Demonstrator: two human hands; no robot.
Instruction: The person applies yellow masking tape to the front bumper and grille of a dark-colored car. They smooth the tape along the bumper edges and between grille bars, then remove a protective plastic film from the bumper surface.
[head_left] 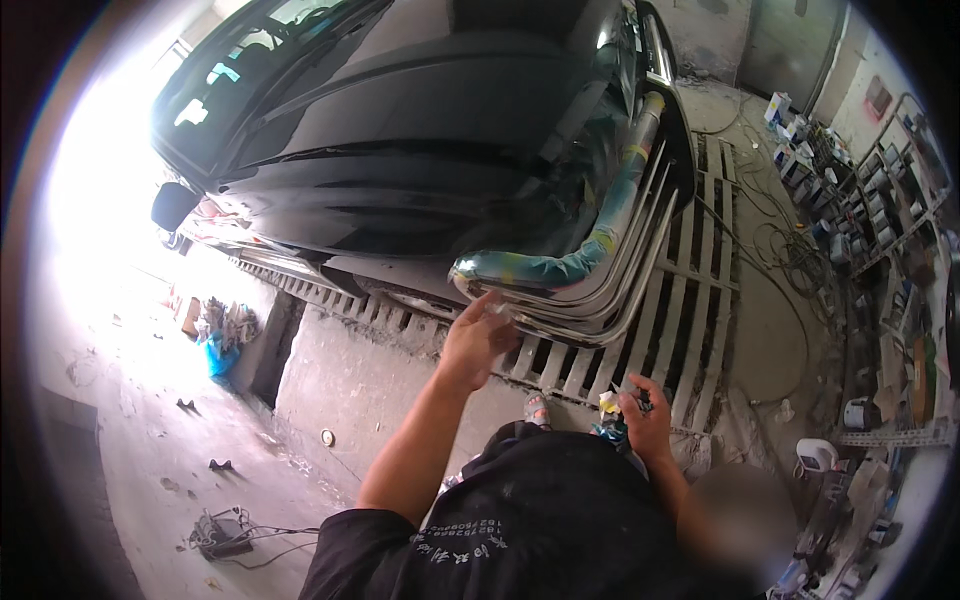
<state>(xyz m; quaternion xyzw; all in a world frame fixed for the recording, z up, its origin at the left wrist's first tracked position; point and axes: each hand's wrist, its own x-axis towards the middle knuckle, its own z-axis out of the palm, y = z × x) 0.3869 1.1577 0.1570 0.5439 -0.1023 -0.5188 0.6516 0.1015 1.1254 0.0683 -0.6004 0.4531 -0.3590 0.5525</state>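
A black car (400, 110) stands ahead of me, its front corner nearest. Teal and yellow crinkled wrapping (540, 268) runs along the upper edge of that corner and bends back along the far side. Below it curve several shiny chrome strips (610, 325). My left hand (478, 345) is raised at the near end of the wrapping, fingers bent and drawn together by a small pale, shiny bit I cannot make out. Lower and to the right, my right hand (648, 412) is closed around a crumpled teal and yellow-white wad (610, 415), with something dark between its fingers.
Slatted floor grating (575, 365) lies beneath the car's front. Cans and bottles crowd a metal rack (880, 200) on the right, with a coiled hose (785, 250) beside it. A dark device with cables (225, 533) and a blue bag (218, 355) lie left.
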